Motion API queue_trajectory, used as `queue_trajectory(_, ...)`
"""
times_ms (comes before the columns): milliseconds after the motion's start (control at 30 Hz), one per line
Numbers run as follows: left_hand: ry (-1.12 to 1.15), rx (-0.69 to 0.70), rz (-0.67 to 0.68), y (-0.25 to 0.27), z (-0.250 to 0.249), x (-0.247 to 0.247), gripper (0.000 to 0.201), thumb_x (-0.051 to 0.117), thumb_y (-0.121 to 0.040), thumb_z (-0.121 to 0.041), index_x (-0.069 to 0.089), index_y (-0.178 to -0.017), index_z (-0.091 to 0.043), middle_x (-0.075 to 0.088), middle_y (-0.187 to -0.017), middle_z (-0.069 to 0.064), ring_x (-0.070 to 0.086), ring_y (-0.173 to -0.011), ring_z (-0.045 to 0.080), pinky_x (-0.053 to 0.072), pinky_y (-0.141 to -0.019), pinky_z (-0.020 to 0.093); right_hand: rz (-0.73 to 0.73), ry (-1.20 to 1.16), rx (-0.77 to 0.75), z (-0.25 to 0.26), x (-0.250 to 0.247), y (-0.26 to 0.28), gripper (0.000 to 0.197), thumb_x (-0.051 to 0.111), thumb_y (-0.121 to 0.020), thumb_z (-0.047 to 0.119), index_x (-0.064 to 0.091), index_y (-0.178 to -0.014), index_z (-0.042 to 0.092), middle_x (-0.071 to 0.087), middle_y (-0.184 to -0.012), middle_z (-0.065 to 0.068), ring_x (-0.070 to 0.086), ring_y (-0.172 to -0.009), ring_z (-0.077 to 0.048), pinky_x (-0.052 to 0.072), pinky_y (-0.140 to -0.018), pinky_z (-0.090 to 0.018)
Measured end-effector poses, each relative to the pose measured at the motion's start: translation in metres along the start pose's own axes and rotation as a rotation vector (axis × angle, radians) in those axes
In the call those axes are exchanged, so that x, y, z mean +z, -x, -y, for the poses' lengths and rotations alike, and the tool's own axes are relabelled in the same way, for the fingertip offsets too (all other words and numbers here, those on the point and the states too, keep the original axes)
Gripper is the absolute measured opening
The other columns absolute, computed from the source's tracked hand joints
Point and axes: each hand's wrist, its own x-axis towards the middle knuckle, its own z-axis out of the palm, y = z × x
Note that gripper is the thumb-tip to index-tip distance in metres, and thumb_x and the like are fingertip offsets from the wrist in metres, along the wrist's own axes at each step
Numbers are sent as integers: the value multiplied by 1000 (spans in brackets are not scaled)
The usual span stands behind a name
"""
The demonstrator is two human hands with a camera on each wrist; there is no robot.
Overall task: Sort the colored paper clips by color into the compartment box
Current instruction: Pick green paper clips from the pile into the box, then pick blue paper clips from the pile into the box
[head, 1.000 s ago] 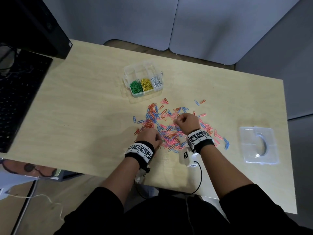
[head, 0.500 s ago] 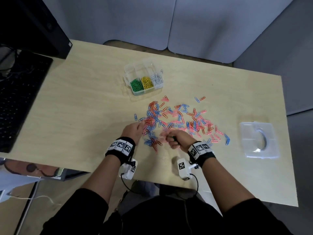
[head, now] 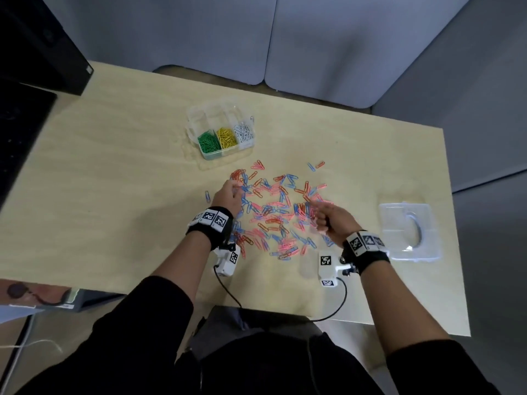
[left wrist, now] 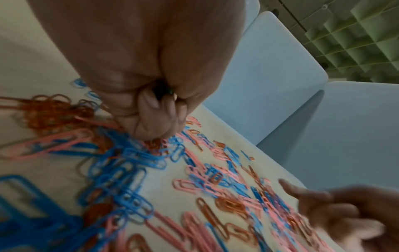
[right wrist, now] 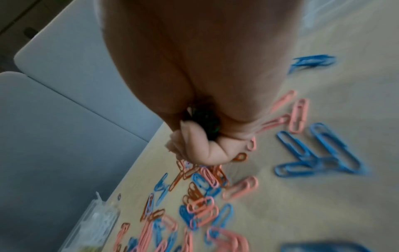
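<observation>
A loose pile of blue, pink and orange paper clips (head: 273,212) lies in the middle of the table. The clear compartment box (head: 199,115) stands behind it with green (head: 209,142), yellow (head: 226,136) and white clips (head: 243,132) in its front row. My left hand (head: 232,192) is at the pile's far left edge, fingers curled, tips down among the orange clips (left wrist: 54,110); something small and dark sits in its palm (left wrist: 164,92). My right hand (head: 322,215) hovers over the pile's right side as a fist, with dark green clips (right wrist: 205,121) tucked inside.
The box's clear lid (head: 407,232) lies flat at the right of the table. A dark keyboard (head: 17,132) and monitor base occupy the far left. Bare tabletop (head: 114,181) stretches left of the pile. Grey partition panels stand behind the table.
My left hand has moved away from me to the pile's far left edge. My right hand has shifted right, over the pile's right side, staying curled.
</observation>
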Motion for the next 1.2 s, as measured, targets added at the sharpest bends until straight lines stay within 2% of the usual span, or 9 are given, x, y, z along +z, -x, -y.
queue_trajectory(167,-37,-57,298,13,-6,10,28,38,-98,-9,61,-106,-23,61,-83,5,54,-63,19,43,-57,25,13,198,51,17,5,-31,32,32,-99,-7,59,-117,-6,42,-65,-6,31,-41,-7,22,-37,-17)
queue_trajectory(267,193,-152,240,17,-4,-7,31,35,-101,-8,60,-107,-27,49,-67,3,39,-50,17,34,-50,26,116,456,86,34,20,-34,26,40,-99,-1,66,-98,1,45,-63,-5,32,-44,-10,21,-40,-19)
queue_trajectory(433,532,-293,123,6,-16,-66,33,31,-102,3,54,-124,-5,48,-69,9,33,-48,14,26,-41,20,40,569,-170,90,68,-45,25,47,-100,10,71,-96,4,42,-60,-3,33,-43,-11,28,-42,-21)
queue_trajectory(533,734,-331,119,-6,-21,-87,30,40,-102,-8,57,-125,-2,42,-65,2,28,-52,11,22,-40,18,126,624,-196,115,103,-49,34,45,-104,24,70,-87,8,44,-59,2,36,-47,-12,32,-44,-22)
queue_trajectory(767,1302,-333,157,-52,-43,-122,46,36,-99,-25,59,-126,4,53,-85,10,50,-71,18,41,-63,26,292,459,-92,152,195,-70,20,52,-99,11,62,-83,6,52,-69,-4,46,-55,-14,39,-47,-23)
queue_trajectory(867,1332,-331,104,-70,-42,-132,46,35,-96,-18,57,-126,8,56,-93,14,55,-77,22,48,-69,29,303,614,-95,154,223,-82,15,60,-88,0,69,-90,12,66,-88,-4,60,-78,-17,55,-71,-29)
queue_trajectory(967,1336,-309,80,-81,-34,-145,41,36,-98,-15,53,-126,10,58,-94,18,57,-80,26,49,-77,32,328,718,-30,149,249,-94,27,59,-86,-7,68,-103,11,69,-101,-15,64,-88,-21,55,-95,-39)
queue_trajectory(1067,1273,-310,66,-90,-23,-156,33,44,-97,0,51,-128,10,61,-100,22,62,-88,28,49,-93,33,329,792,-48,145,272,-101,33,58,-88,-11,63,-119,-2,67,-111,-17,64,-89,-22,57,-90,-34)
queue_trajectory(1200,1259,-333,83,-94,-12,-166,33,45,-97,2,50,-128,14,63,-107,27,63,-97,34,52,-94,35,275,1177,-229,143,289,-96,43,54,-90,-2,62,-130,13,62,-128,-2,60,-112,-19,46,-81,-20)
